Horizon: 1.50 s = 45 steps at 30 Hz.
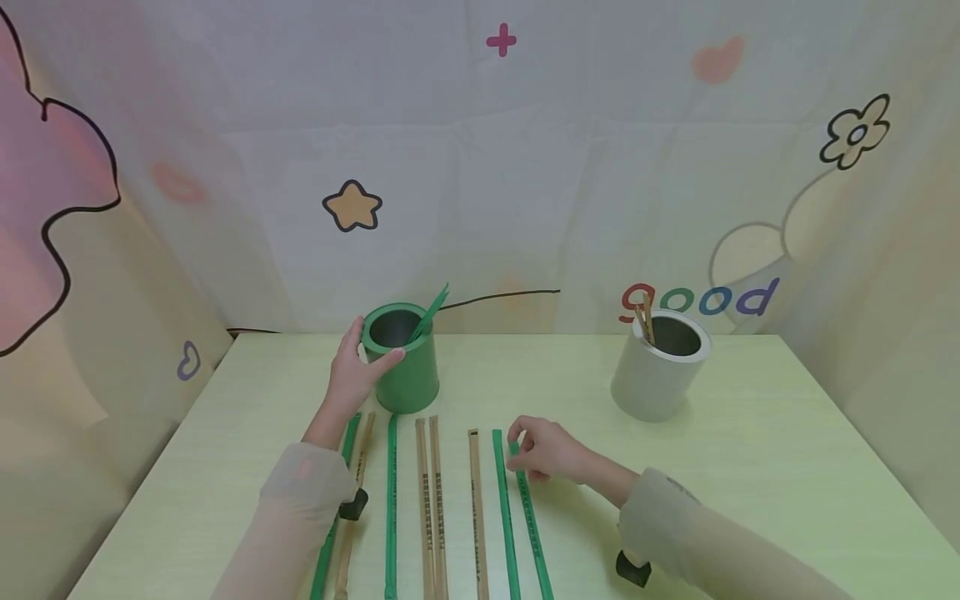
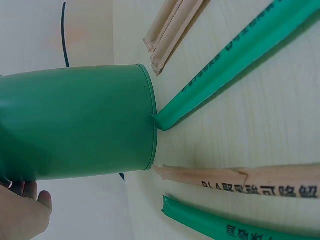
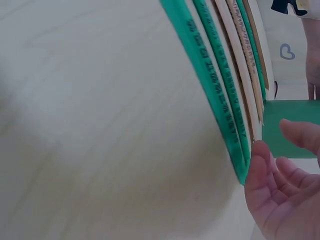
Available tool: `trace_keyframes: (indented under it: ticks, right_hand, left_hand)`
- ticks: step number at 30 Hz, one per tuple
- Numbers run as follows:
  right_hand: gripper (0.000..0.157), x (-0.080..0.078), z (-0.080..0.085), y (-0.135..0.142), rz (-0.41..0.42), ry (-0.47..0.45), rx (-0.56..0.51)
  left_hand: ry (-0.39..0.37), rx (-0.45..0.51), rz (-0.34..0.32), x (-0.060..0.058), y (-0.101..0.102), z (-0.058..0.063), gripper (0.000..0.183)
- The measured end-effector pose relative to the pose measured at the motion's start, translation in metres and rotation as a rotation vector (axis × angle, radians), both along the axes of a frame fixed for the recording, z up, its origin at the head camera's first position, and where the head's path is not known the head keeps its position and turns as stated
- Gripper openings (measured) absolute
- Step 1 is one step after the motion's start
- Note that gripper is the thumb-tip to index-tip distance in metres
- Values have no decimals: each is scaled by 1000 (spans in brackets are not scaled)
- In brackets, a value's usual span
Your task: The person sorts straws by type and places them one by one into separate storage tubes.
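My left hand [image 1: 354, 375] holds the green can [image 1: 408, 383] near its rim, thumb at the front and fingers along the left side. Green wrapped straws [image 1: 429, 315] stick out of that can. In the left wrist view, the can's side [image 2: 80, 122] fills much of the left. My right hand [image 1: 551, 450] is at the far end of the rightmost green wrapped straw [image 1: 534, 533]. In the right wrist view, its thumb stands apart from the fingers, and the fingertips [image 3: 257, 160] hide part of the straw ends.
Several green and brown wrapped straws, one a brown straw [image 1: 477, 517], lie in a row on the pale table [image 1: 750, 467]. A white can [image 1: 652, 387] with brown straws [image 1: 645, 321] stands back right. A printed cloth [image 1: 480, 167] hangs behind the table.
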State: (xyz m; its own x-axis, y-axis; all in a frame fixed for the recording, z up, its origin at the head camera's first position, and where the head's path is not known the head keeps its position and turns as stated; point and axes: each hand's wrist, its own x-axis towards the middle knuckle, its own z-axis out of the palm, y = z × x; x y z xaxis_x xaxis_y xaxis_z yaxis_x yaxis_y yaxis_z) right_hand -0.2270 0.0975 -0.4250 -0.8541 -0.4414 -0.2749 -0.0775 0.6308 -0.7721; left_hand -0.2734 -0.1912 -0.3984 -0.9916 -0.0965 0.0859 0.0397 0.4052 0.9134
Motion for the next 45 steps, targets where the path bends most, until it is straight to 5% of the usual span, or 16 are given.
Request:
trace_keyframes:
  ticks: [14, 36, 45]
  right_hand:
    - [25, 17, -16, 8, 40, 74, 83]
    - [21, 23, -27, 2, -18, 238, 153]
    - [16, 25, -24, -2, -60, 187, 156]
  left_hand:
    - [-5, -21, 6, -1, -1, -1, 97]
    - [-11, -41, 14, -3, -1, -1, 97]
    - [-13, -43, 21, -2, 0, -1, 98]
